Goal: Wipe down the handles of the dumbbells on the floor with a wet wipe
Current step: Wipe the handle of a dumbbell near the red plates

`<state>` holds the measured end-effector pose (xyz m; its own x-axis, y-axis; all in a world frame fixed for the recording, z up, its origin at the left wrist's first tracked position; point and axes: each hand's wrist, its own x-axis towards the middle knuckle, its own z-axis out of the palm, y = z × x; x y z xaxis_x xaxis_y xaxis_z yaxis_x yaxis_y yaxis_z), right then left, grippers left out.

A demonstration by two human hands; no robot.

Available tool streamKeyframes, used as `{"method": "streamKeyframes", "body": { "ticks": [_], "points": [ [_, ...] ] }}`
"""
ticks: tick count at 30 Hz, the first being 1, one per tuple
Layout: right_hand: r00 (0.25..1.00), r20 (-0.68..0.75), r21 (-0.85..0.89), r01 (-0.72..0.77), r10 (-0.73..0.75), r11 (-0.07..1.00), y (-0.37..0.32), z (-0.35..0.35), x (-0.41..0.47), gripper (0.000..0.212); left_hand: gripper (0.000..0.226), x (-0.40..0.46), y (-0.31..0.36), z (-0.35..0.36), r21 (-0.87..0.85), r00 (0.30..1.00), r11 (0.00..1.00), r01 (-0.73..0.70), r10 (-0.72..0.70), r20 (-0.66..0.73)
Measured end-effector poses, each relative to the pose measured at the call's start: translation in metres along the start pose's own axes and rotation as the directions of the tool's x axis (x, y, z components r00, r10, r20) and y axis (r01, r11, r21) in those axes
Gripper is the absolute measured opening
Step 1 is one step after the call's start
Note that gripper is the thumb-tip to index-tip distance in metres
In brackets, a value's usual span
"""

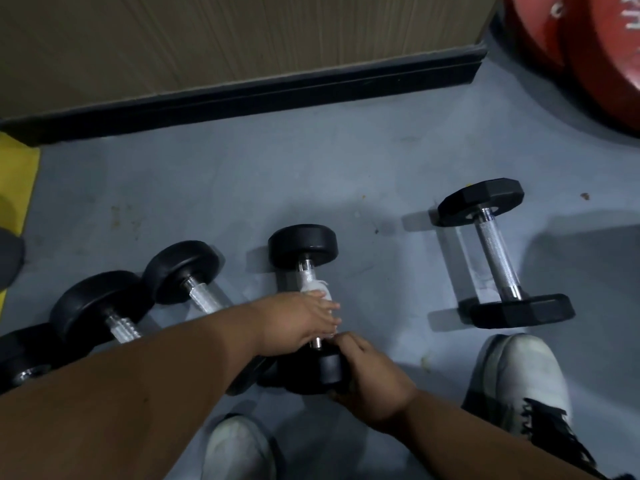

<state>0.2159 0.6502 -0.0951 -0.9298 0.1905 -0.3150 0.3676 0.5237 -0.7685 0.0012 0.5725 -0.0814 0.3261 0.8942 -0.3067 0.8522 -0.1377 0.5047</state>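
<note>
1. Our left hand (301,317) is curled round the handle (306,271) of the middle dumbbell (304,306), pinching a white wipe (317,289) against the steel. A bit of wipe sticks out just beyond the fingers, toward the far head.
2. Our right hand (367,379) grips the near head (311,374) of that dumbbell, fingers curled over its rim, just behind the left-hand grip.
3. The dumbbell lies on the grey floor (277,174), handle pointing away from us, straight ahead of our shoes (519,379).
4. Handling, as we judge it: the dumbbell is heavy and rigid, and its round heads would let it roll, so steadying one head looks sensible. The handle seems ridged metal and should give the wipe some bite. The wipe is thin, soft and damp; it may bunch or slip, so wrapping it fully round the bar seems the best hold.
5. Count: four round-headed dumbbells, namely the one in our grip and three more (100,306) to the left of it, the last one partly cut off by the frame edge. One angular-headed dumbbell (498,254) lies well to the right. That makes five in view.
6. One wipe, two hands, two shoes. Red plates (595,57) stand far beyond the grip, to the right; we make out at least two.
</note>
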Motion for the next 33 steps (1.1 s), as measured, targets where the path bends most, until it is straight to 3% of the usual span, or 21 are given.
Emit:
{"method": "streamKeyframes", "body": {
  "ticks": [5,9,12,15,19,23,28,33],
  "points": [
    [0.990,0.061,-0.278,0.136,-0.124,0.951,0.001,-0.012,0.007,0.059,0.034,0.014,-0.025,-0.022,0.014,0.975,0.984,0.176,-0.172,-0.144],
    [0.979,0.069,-0.425,0.203,-0.192,0.882,0.013,-0.037,0.009,0.060,0.040,0.004,0.011,0.005,-0.017,0.992,0.995,0.095,-0.096,-0.087],
    [0.978,0.080,-0.391,0.208,-0.192,0.896,0.016,-0.045,0.011,0.066,0.042,0.007,0.019,0.008,-0.015,0.998,0.999,0.052,-0.052,-0.034],
    [0.979,0.071,-0.312,0.203,-0.191,0.928,0.014,-0.047,0.009,0.062,0.042,0.016,-0.006,-0.012,0.012,0.990,0.991,0.135,-0.135,0.030],
    [0.978,0.079,-0.247,0.206,-0.192,0.947,0.019,-0.049,0.006,0.065,0.039,0.019,-0.025,-0.023,-0.009,0.972,0.973,0.230,-0.230,-0.053],
    [0.983,0.123,-0.229,0.163,-0.137,0.960,0.026,-0.040,0.010,0.066,0.037,0.011,0.001,-0.001,-0.049,0.985,0.985,0.163,-0.166,-0.042],
    [0.988,0.088,-0.364,0.153,-0.129,0.919,0.023,-0.031,0.009,0.057,0.037,0.011,0.006,-0.001,-0.017,0.997,0.997,0.079,-0.078,0.026],
    [0.998,-0.031,-0.336,0.036,-0.049,0.941,0.010,-0.017,-0.001,0.053,0.040,0.024,-0.004,-0.020,0.114,0.986,0.981,0.155,-0.161,0.044]
  ]
}}
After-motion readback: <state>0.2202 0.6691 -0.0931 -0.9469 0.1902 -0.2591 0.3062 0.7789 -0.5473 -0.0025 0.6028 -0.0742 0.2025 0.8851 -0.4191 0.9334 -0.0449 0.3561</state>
